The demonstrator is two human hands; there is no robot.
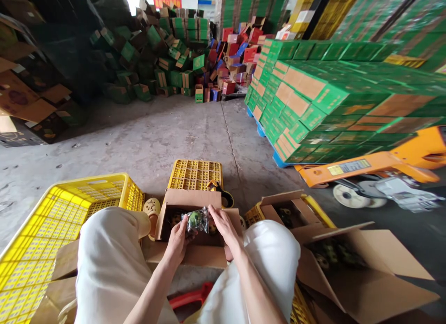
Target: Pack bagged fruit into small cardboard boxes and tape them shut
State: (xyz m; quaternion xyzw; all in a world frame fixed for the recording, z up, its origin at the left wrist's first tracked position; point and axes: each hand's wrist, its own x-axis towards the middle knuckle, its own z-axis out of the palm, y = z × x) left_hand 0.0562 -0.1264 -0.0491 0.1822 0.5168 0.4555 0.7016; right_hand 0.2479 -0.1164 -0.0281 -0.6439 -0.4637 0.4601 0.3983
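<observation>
In my left hand [178, 239] is a round green item in a clear plastic bag [195, 219]; it looks like a fruit, but its kind is unclear. The fingers are closed on the bag's left side. My right hand [223, 225] is beside the bag's right edge, fingers stretched out; whether it touches the plastic is hard to tell. Beneath both hands, between my knees, stands an open cardboard box [205, 256] with more wrapped items inside, partly hidden. Behind its far flap lies a black and yellow tool [220, 191], perhaps a tape dispenser.
An upturned yellow crate [195, 171] stands beyond the box. To the left is a large yellow basket [101, 187]. Open cartons [386, 282] holding dark green items sit at right. Farther off are an orange pallet jack [362, 166], stacked green boxes [313, 106] and a heap of boxes.
</observation>
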